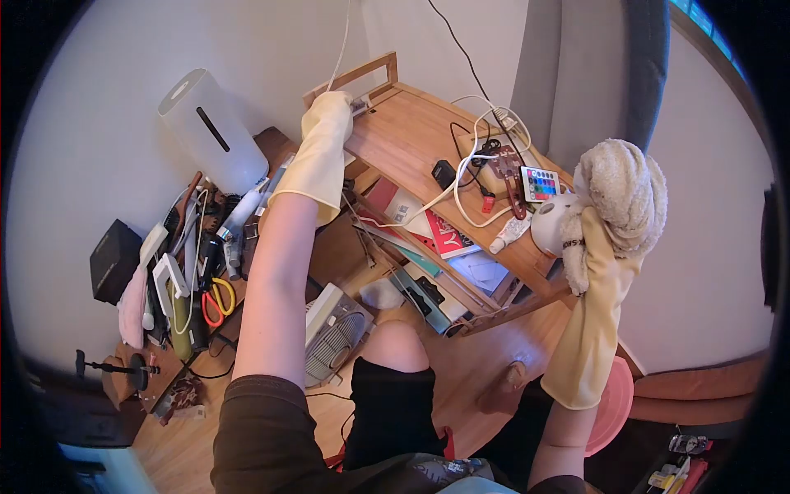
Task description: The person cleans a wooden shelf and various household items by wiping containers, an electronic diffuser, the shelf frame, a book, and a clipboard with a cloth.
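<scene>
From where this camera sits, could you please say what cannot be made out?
Head view: most fingers of the right hand, hidden by the towel.
Head view: any lettering on the white tube, too small.
Head view: part of the red book, covered by the cart's top.

Both hands are in pale yellow gloves [317,160]. Right hand [605,247] has a bundled-up towel [627,193] in its grip, at the right end of the wooden bench [403,123], just beside a round white gadget [547,226]. Left hand [327,115] is way over at the other end, by the rail [362,72]; can't tell if it's holding anything. Bench top's got a remote [541,184], a tube [512,233] and a tangle of cables [485,152]. Red book [448,236] sits below, plus a fan [336,333] lower down and scissors [218,300] off left.
</scene>
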### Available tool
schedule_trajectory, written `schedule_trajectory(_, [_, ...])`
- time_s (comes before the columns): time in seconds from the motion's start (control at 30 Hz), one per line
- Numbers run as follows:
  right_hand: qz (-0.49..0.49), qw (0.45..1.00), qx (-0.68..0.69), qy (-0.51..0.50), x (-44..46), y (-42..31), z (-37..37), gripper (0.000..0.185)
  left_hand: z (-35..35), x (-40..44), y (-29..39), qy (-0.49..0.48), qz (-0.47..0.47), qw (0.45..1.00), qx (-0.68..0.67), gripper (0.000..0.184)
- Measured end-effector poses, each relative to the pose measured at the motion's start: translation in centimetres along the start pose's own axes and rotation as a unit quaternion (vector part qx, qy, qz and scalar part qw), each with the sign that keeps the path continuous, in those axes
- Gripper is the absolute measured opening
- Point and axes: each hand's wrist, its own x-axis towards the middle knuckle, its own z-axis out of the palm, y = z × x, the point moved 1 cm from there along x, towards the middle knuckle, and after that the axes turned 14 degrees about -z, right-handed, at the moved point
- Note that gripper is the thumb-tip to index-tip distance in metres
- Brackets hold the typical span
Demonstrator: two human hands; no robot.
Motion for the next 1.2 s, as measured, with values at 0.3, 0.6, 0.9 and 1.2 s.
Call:
schedule_trajectory(0.3, [-0.005,1.000,0.011,0.002,-0.1,-0.9,0.5,0.048,-3.3,-5.6,0.2,0.020,0.113,0.990,0.082,0.025])
schedule_trajectory(0.6, [-0.015,1.000,-0.001,0.019,-0.3,-1.1,0.9,0.056,-3.2,-10.6,3.2,-0.100,0.286,0.953,0.026,0.021])
schedule_trajectory(0.9, [-0.034,0.999,0.006,0.011,-0.2,0.1,0.1,0.057,-2.1,-17.0,5.7,-0.070,0.196,0.948,-0.241,0.024])
schedule_trajectory(1.2, [-0.008,1.000,-0.027,0.014,-0.3,-1.3,0.7,0.061,-3.1,-20.0,5.9,-0.028,0.162,0.986,-0.007,0.021])
